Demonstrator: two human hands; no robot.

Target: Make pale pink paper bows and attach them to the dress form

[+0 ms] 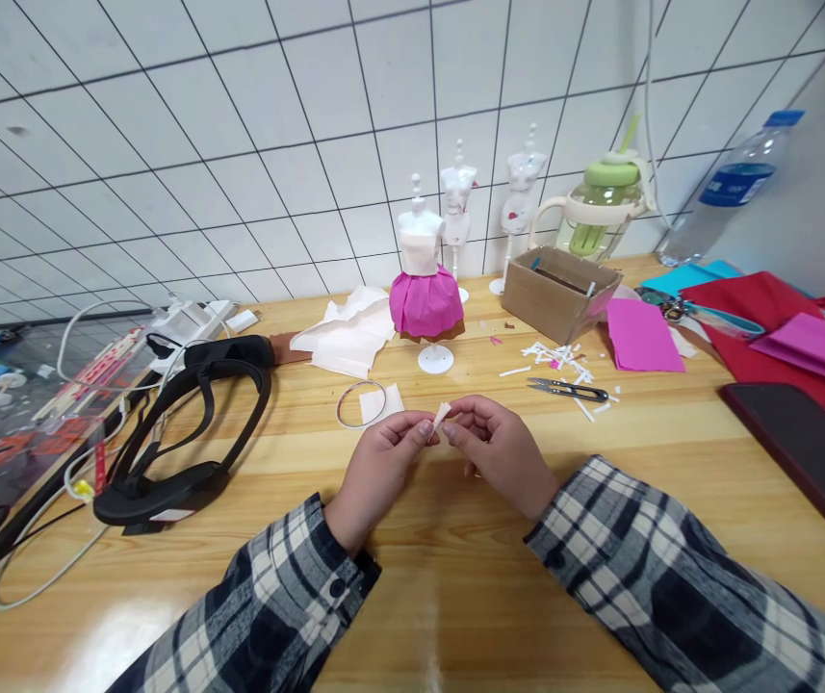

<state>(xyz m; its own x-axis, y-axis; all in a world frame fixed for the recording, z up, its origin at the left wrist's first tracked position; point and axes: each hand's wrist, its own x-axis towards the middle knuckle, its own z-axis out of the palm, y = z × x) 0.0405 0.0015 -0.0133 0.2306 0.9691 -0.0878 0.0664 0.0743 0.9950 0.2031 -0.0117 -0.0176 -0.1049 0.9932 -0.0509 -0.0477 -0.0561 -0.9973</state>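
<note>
paper piece is above the table, pinched in the left hand; the right hand's fingertips meet its edge, grip unclear. light, even pressure should avoid tearing.

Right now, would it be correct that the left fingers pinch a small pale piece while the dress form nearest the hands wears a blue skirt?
Not quite: the head view shows the skirt is bright pink, not blue; the left fingers do pinch the small pale piece.
</note>
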